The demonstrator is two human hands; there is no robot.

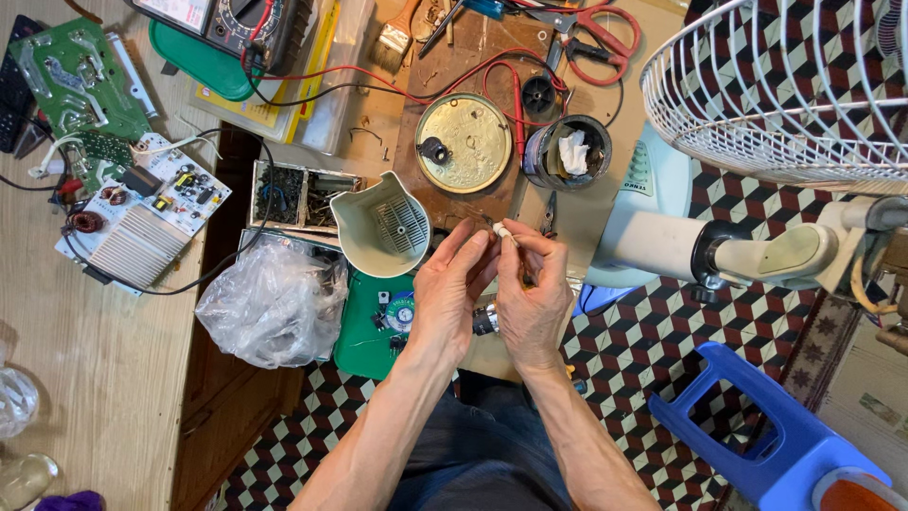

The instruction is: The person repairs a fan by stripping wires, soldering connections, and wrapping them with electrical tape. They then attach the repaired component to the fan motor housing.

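Small white part [498,229] | pinched between left hand [445,298] and right hand [532,303] fingertips | judged light, fiddly, easily dropped; hold by its ends.

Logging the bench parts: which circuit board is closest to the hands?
The green board lying just left of the left hand, beside the plastic bag. The other green board and white board sit far left.

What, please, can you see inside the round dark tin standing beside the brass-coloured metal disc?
Inside the round dark tin lies a crumpled white wad, perhaps tissue or cloth. Whatever sits beneath it is covered, and the tin's bottom is in shadow.
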